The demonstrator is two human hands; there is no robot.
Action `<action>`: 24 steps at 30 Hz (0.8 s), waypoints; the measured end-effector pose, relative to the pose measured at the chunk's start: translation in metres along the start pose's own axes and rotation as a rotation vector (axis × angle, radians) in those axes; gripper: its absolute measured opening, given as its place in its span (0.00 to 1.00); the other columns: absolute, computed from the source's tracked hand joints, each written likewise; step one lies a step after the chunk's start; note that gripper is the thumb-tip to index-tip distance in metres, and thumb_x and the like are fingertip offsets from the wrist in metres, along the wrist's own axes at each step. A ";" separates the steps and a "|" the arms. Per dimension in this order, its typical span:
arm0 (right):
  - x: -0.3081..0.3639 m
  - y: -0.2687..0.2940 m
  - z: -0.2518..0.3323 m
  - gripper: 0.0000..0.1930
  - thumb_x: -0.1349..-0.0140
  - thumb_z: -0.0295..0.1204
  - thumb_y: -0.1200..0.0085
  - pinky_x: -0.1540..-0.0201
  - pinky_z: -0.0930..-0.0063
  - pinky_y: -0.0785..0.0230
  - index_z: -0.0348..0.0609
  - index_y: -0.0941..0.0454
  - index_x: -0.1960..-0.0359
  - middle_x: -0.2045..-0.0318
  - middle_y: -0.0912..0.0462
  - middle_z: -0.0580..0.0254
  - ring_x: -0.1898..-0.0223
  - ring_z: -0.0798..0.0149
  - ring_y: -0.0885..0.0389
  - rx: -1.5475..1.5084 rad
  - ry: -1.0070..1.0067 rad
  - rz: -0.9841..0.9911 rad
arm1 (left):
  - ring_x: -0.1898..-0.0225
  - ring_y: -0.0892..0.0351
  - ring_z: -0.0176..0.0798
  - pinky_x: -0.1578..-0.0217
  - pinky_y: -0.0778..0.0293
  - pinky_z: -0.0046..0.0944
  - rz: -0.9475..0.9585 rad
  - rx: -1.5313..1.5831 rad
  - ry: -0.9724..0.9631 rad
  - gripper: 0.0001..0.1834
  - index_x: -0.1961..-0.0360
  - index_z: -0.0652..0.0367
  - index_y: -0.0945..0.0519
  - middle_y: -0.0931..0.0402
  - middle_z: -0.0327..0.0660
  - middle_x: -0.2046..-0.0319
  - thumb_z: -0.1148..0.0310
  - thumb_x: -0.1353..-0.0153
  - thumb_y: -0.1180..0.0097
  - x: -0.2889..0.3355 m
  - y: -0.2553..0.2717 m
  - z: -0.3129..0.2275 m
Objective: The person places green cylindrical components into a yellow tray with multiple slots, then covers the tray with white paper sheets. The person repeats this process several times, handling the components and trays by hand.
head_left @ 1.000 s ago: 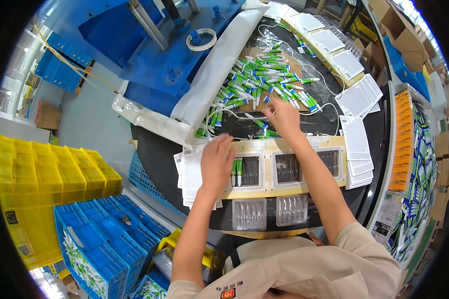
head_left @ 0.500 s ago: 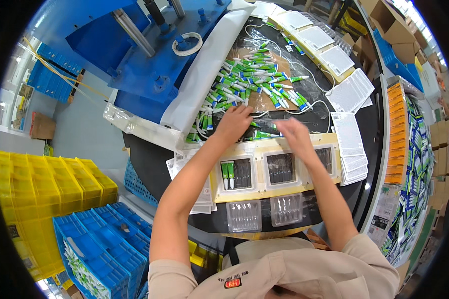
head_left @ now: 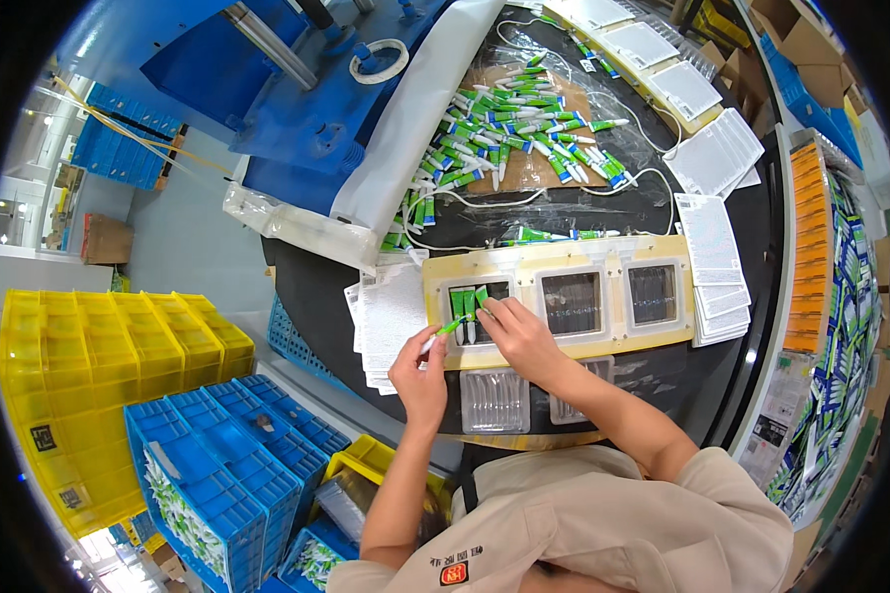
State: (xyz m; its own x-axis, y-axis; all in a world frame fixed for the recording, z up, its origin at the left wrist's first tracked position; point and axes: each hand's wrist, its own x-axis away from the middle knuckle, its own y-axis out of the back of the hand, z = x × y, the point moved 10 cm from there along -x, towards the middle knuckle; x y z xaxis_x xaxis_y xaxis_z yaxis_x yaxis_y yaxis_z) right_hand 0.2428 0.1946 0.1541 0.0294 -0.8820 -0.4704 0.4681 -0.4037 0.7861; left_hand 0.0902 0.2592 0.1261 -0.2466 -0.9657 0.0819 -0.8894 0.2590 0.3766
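A pale yellow frame (head_left: 613,347) with three square windows lies across the near side of the round black table. Two small green tubes with white nozzles (head_left: 463,314) lie side by side in its left window. My right hand (head_left: 524,344) reaches over that window, fingertips pinched on another green tube (head_left: 482,296) beside those two. Just left of the window, my left hand (head_left: 420,378) holds a green tube (head_left: 450,327) between thumb and fingers, tilted over the frame's edge. Dark slotted inserts show in the middle window (head_left: 572,302) and right window (head_left: 653,295).
Many green tubes (head_left: 514,128) are heaped on cardboard beyond the frame. Clear plastic blister trays (head_left: 495,400) lie at its near edge. Printed cards (head_left: 391,316) are stacked at both sides. A blue press (head_left: 297,109) stands far left; blue crates (head_left: 218,474) and yellow crates (head_left: 99,385) stand left.
Both hands have come back from the tube pile to the left window. Each now holds a green tube, with the right hand's tube at the window. The whole view has shifted slightly.
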 end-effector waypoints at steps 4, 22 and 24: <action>0.001 0.005 -0.001 0.17 0.47 0.20 0.45 0.52 0.64 0.23 0.30 0.18 0.54 0.54 0.18 0.47 0.56 0.55 0.18 0.012 -0.029 -0.052 | 0.69 0.20 0.33 0.66 0.25 0.32 0.000 -0.104 -0.216 0.16 0.43 0.64 0.19 0.19 0.42 0.68 0.77 0.31 0.42 0.014 -0.010 -0.025; -0.054 -0.014 -0.222 0.06 0.43 0.33 0.34 0.57 0.56 0.22 0.45 0.12 0.68 0.66 0.12 0.50 0.63 0.47 0.13 -0.088 -0.564 0.525 | 0.32 0.32 0.46 0.30 0.45 0.62 0.171 -0.912 -0.729 0.30 0.39 0.63 0.23 0.28 0.45 0.35 0.52 0.33 0.41 0.041 -0.104 -0.035; -0.056 0.021 -0.216 0.09 0.39 0.32 0.38 0.59 0.57 0.24 0.40 0.15 0.62 0.70 0.13 0.50 0.66 0.47 0.14 -0.163 -0.599 0.200 | 0.27 0.38 0.47 0.27 0.51 0.65 0.226 -0.899 -0.723 0.32 0.38 0.65 0.24 0.32 0.48 0.31 0.50 0.32 0.43 0.038 -0.106 -0.029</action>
State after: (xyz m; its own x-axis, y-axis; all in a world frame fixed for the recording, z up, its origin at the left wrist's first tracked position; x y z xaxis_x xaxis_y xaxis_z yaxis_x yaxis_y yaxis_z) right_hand 0.4420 0.2883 0.1104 -0.3455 -0.9382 0.0208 0.6341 -0.2171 0.7421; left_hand 0.1857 0.1944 0.1158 -0.7823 -0.5888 -0.2035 -0.2774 0.0368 0.9600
